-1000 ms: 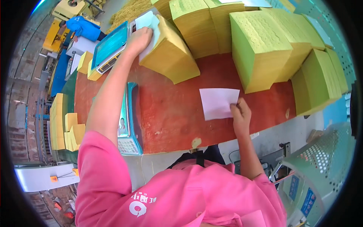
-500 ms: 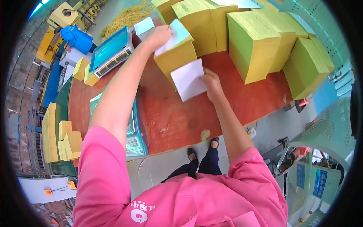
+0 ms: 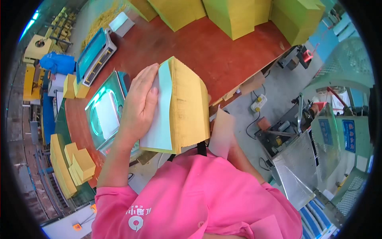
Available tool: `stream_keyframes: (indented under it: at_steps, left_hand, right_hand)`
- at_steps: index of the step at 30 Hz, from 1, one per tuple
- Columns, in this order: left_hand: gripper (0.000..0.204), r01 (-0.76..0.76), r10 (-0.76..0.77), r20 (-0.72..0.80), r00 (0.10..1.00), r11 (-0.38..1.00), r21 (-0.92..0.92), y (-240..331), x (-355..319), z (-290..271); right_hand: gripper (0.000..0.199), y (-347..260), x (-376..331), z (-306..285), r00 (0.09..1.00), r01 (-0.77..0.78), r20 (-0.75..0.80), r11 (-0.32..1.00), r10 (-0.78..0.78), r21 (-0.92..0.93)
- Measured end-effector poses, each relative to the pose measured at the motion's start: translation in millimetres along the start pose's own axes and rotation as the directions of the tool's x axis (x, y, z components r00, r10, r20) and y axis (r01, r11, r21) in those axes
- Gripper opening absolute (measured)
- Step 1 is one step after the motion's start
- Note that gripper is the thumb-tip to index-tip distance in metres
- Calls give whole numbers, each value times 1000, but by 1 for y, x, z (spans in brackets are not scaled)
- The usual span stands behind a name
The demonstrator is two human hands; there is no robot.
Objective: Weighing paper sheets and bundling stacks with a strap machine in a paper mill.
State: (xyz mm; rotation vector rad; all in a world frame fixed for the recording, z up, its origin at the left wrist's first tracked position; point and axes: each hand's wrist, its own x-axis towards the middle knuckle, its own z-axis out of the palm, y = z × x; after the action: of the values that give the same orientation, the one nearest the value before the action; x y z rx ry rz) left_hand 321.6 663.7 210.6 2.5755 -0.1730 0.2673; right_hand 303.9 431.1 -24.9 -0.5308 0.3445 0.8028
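Observation:
A thick stack of yellow paper (image 3: 191, 107) is tilted up close in front of my chest, off the red table. A pale sheet (image 3: 163, 111) covers its left-facing side. My left hand (image 3: 141, 103) presses flat along that side, fingers together, bracing the stack. At the stack's right edge, my right hand (image 3: 213, 126) is mostly hidden behind a loose white sheet of paper (image 3: 223, 133), which sticks up from its grip. Whether the right fingers also bear the stack's weight is hidden.
More tall yellow paper stacks (image 3: 229, 18) line the table's (image 3: 159, 40) far side. Two scales stand at left, one with a blue pan (image 3: 90, 57), the nearer carrying a white sheet (image 3: 107, 115). Small yellow blocks (image 3: 81, 163) lie further left. Machinery (image 3: 284, 131) stands right; a person (image 3: 57, 63) works far left.
The yellow stack has been lifted off the table and drawn toward my chest, tilted over. My left hand moved from its top to its side; the white sheet came back with my right hand.

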Motion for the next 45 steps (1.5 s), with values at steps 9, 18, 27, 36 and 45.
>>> stream_keyframes:
  at_steps: [9, 18, 27, 36, 45]
  left_hand:
    - [46, 21, -603, -215, 768, 361, -932, -38, -46, 48]
    - [40, -70, -536, 172, 826, -400, -914, -121, -35, 172]
    - [40, 18, -779, -31, 626, 54, -998, -103, -35, 135]
    - [53, 206, -720, -36, 694, 246, -947, -65, -41, 104]
    - [57, 227, -659, 5, 752, 252, -941, -76, -37, 94]
  right_hand:
    - [36, -146, -40, 82, 954, 297, 215, 748, -208, -593]
    - [31, -250, 59, 72, 985, -61, 108, 859, 134, -508]
    - [38, -252, 101, 58, 988, -138, -41, 729, 149, -671]
    - [51, -204, 103, 52, 846, 427, 343, 134, -409, -894]
    - [27, -209, 88, 71, 930, 278, 182, 285, -320, -917]
